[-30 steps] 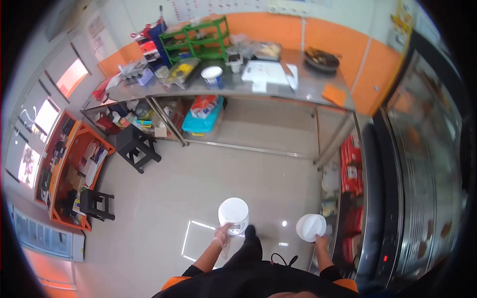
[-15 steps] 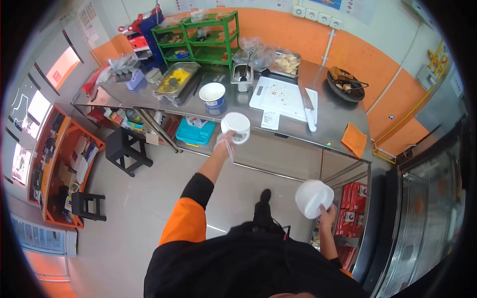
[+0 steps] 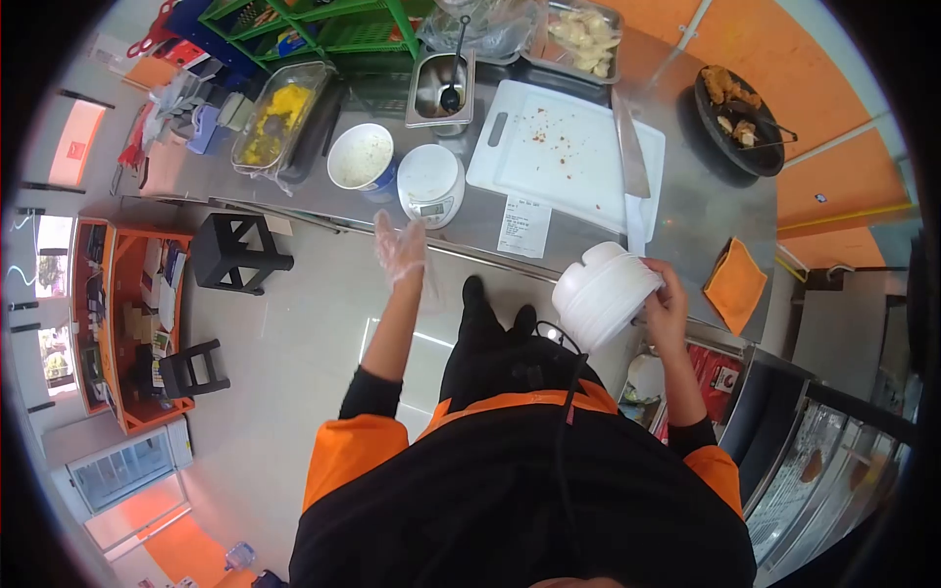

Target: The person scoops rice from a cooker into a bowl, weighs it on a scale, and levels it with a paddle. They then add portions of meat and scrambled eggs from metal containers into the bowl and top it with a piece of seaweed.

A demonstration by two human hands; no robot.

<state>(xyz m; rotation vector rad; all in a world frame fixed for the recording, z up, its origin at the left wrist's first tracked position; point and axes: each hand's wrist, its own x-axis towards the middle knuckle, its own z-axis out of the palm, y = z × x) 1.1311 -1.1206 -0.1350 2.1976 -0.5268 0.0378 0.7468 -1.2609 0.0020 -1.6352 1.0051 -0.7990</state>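
My left hand (image 3: 401, 251), in a clear plastic glove, hangs open just in front of the steel counter (image 3: 686, 211), a little below the white kitchen scale (image 3: 430, 185) that stands on it. My right hand (image 3: 668, 306) grips a white lidded container (image 3: 604, 293) at the counter's front edge. A white cutting board (image 3: 569, 152) with crumbs lies behind the scale, a knife (image 3: 632, 162) along its right side. A paper slip (image 3: 525, 226) lies near the counter's edge.
A white tub (image 3: 361, 160), a tray of yellow food (image 3: 271, 115), a steel pan with a ladle (image 3: 441, 87), a dark bowl of fried food (image 3: 740, 108) and an orange cloth (image 3: 735, 285) sit on the counter. Black stools (image 3: 228, 256) stand at left.
My left hand carried the scale up to the counter, set it down and let go. My right hand brought the white container up to the counter's edge. I have stepped closer to the counter.
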